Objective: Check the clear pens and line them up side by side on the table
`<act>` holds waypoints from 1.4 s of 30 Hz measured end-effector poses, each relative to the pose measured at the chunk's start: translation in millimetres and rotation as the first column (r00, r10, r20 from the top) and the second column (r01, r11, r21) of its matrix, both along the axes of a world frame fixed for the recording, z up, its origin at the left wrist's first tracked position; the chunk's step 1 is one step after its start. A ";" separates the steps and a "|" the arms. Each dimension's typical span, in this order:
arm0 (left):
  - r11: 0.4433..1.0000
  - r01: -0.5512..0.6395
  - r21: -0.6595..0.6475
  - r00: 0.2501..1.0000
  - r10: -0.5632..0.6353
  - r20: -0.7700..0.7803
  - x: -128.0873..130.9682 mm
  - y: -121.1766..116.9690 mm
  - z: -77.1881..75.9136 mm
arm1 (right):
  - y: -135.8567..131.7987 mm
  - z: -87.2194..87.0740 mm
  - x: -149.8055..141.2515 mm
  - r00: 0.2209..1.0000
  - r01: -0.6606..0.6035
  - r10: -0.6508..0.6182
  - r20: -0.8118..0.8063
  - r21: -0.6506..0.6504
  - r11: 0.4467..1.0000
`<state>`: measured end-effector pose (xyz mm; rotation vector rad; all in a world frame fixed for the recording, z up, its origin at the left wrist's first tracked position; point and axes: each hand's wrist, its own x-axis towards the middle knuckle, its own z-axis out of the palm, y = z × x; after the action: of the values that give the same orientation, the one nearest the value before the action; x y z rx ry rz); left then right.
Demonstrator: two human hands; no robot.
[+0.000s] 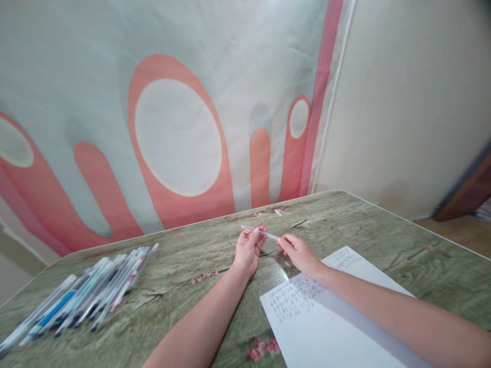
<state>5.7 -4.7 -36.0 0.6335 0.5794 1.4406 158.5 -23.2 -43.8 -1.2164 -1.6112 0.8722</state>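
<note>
A slim, pale pen is held above the table between both of my hands. My left hand pinches it near its left end, thumb on top. At its other end, the fingers of my right hand are closed around it. Under my right wrist and forearm lies a white sheet of paper with rows of small handwriting across its upper part. Whether the pen's tip is covered is too small to tell.
A pile of several pens and markers, one bright blue, lies on the left of the wood-patterned table. Behind the table's far edge hangs a grey and coral printed sheet. A plain wall stands at the right.
</note>
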 end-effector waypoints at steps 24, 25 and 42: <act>0.998 -0.028 -0.050 0.999 0.029 0.015 -1.2 1.7 1.6 | 2.4 1.8 1.7 1.000 -0.015 0.014 -0.027 -0.038 0.999; 0.998 -0.032 -0.059 0.999 0.033 0.016 -1.1 1.8 1.8 | 2.5 2.5 1.7 0.999 -0.028 0.025 -0.041 -0.071 0.997; 0.998 -0.037 -0.059 0.999 0.039 0.020 -1.0 2.4 1.3 | 2.9 0.4 1.3 1.000 -0.025 0.025 -0.001 -0.035 0.999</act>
<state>4.7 -2.3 -34.7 0.5631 0.6176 1.4591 159.8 -20.3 -43.4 -1.2222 -1.6194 0.9197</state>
